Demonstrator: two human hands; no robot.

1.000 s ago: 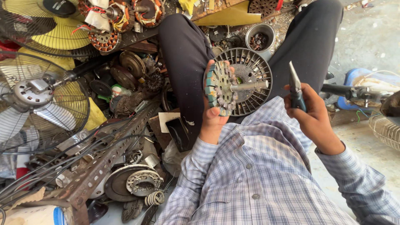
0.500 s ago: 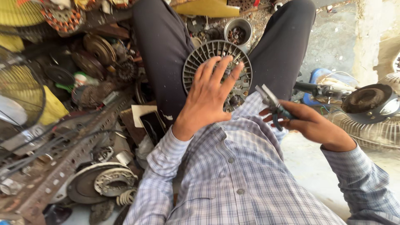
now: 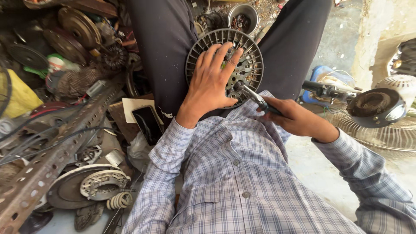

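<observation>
Grey ribbed motor housing (image 3: 249, 52) rests in my lap between my thighs. My left hand (image 3: 210, 84) lies flat on it, fingers spread. My right hand (image 3: 292, 117) grips pliers (image 3: 253, 96), their tip touching the housing's lower edge.

Daylight, outdoor-looking ground. Right side: pale concrete floor (image 3: 320, 169), dusty, with a rough plastered wall (image 3: 372, 30) at upper right. Left side: dense scrap pile, rusted perforated angle iron (image 3: 52, 156) lying diagonally, round metal discs (image 3: 78, 26) above it, wire coils (image 3: 119, 200) below. A small metal bowl (image 3: 243, 17) sits at top centre. Fan guard (image 3: 381, 130) lies at right.
</observation>
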